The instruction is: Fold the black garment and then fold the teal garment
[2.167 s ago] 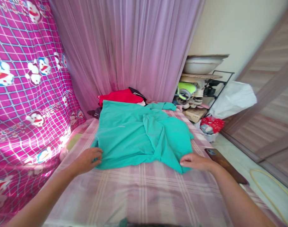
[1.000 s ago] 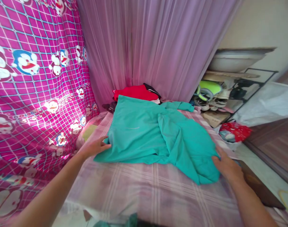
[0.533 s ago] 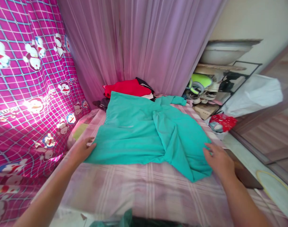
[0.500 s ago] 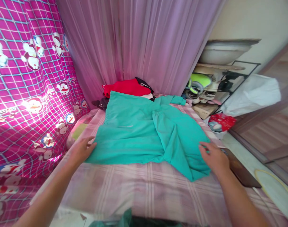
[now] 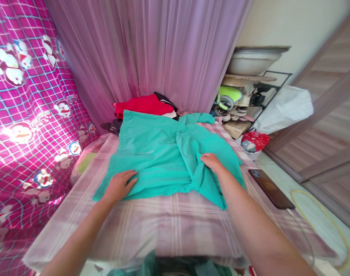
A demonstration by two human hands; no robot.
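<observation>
A teal long-sleeved shirt (image 5: 146,153) lies spread over the bed, its left part smooth and its right part bunched, with one sleeve lying in folds over the body. My left hand (image 5: 120,186) rests on the near left part of the cloth, palm down with fingers stretched out. At the right, my right hand (image 5: 211,161) has its fingers closed on the folded sleeve fabric. The fingertips of the right hand are partly hidden by the cloth.
A plaid bedsheet (image 5: 152,230) covers the bed. Red clothing (image 5: 143,105) lies behind the shirt, before a purple curtain (image 5: 175,50). A phone (image 5: 271,188) with a cable lies at the right edge. A rack with shoes (image 5: 239,111) stands at the far right.
My left hand has moved right onto the shirt and now lies flat. My right hand has moved inward from the shirt's right edge and grips the sleeve. The view has shifted right.
</observation>
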